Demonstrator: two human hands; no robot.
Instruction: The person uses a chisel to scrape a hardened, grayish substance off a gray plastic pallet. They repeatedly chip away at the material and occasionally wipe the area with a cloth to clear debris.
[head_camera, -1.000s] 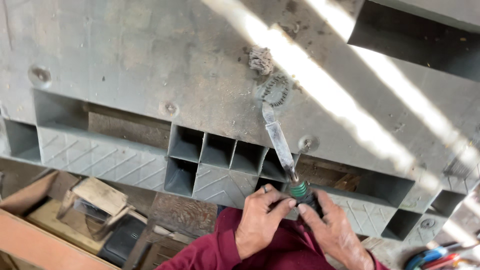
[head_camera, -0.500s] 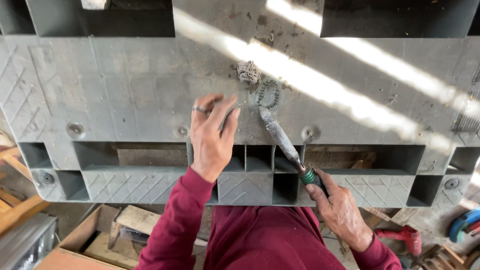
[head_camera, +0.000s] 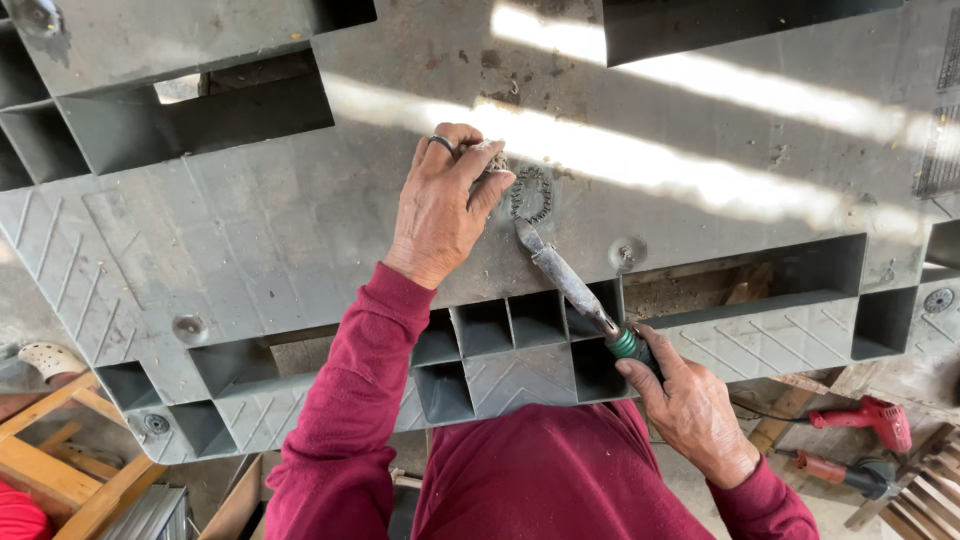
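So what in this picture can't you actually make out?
- What the left hand pinches: head view, hidden by its fingers.
- The tool handle: covered by the right hand.
- The grey pallet: cut off by the frame edges.
- The red power tool on the floor: partly cut off at the right edge.

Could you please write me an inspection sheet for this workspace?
Surface: grey plastic pallet, dirty, sunlit stripes across it, rough ring-shaped mark near the middle.
Job's things: iron with green collar, tip at the mark's lower edge.
Clutter: small piece under the left fingertips, too small to tell.
Hands: left hand pressed flat on the pallet beside the mark, ring on one finger; right hand grips the iron's handle.
Cables: dark cord below the right hand, end unseen.
Surroundings: red power tool lower right; wooden frame lower left.
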